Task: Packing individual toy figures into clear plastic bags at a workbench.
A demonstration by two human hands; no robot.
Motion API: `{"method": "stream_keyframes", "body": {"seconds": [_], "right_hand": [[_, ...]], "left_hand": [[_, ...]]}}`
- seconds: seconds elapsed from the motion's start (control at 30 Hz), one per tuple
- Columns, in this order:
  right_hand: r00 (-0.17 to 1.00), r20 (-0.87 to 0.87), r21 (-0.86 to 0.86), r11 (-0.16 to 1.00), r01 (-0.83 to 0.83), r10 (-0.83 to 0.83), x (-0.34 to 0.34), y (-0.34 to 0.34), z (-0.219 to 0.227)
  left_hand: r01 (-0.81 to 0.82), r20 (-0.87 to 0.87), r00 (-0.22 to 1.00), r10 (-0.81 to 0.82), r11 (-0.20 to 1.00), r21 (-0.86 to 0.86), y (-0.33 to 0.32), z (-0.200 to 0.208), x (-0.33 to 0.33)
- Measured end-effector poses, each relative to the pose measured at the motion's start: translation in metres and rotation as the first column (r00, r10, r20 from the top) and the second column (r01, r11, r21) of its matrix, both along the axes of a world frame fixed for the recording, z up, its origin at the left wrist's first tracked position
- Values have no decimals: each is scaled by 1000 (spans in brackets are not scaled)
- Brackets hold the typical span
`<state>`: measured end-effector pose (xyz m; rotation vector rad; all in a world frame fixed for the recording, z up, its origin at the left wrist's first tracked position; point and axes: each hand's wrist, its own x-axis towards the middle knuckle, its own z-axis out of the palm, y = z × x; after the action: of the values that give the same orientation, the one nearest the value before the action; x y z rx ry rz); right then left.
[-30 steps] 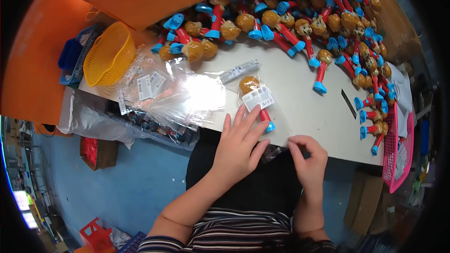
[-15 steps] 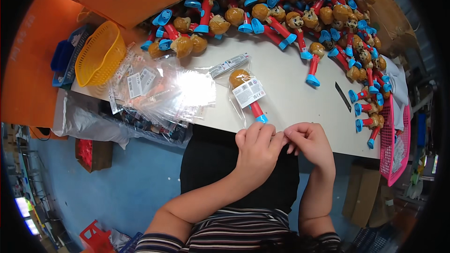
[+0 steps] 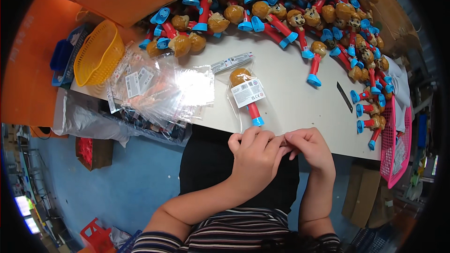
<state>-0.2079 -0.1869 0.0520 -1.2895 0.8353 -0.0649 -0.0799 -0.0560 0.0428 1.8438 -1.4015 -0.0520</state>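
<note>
A clear plastic bag (image 3: 232,112) lies at the table's near edge with a toy figure (image 3: 240,75) inside, its round brown head farthest from me. The figure has a red stem and a blue foot, and a white printed label (image 3: 250,92) covers its middle. My left hand (image 3: 255,157) is closed at the near end of the bag, fingertips pinched. Touching it, my right hand (image 3: 311,149) is also pinched, thumb against forefinger. Both seem to hold the bag's near edge, though the film between the fingertips is hard to make out.
Loose toy figures (image 3: 281,25) pile up across the back and right. Flat clear bags (image 3: 154,89) are stacked at left, beside a yellow basket (image 3: 99,56). A dark flat strip (image 3: 344,97) lies at right, near a pink basket (image 3: 388,145). A folded printed packet (image 3: 233,62) sits behind the bagged figure.
My left hand has shifted slightly down and left, and its fingers have spread a little from the figure's foot. The right hand has dipped slightly, still pinching.
</note>
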Motion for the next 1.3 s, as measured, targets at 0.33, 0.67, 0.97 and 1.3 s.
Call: {"method": "stream_keyframes", "body": {"seconds": [0.33, 0.67, 0.97, 1.3], "right_hand": [[1000, 24, 66, 998, 2, -4, 14, 12, 2], [999, 49, 26, 1000, 10, -11, 19, 16, -2], [994, 39, -52, 994, 100, -98, 35, 20, -6], [999, -36, -75, 997, 21, -24, 30, 16, -1]], "left_hand": [[-54, 95, 994, 55, 998, -14, 9, -10, 7], [-58, 118, 991, 62, 998, -32, 10, -23, -1], [48, -173, 984, -44, 999, 18, 53, -5, 31], [-278, -803, 588, -96, 909, -311, 159, 41, 201]]}}
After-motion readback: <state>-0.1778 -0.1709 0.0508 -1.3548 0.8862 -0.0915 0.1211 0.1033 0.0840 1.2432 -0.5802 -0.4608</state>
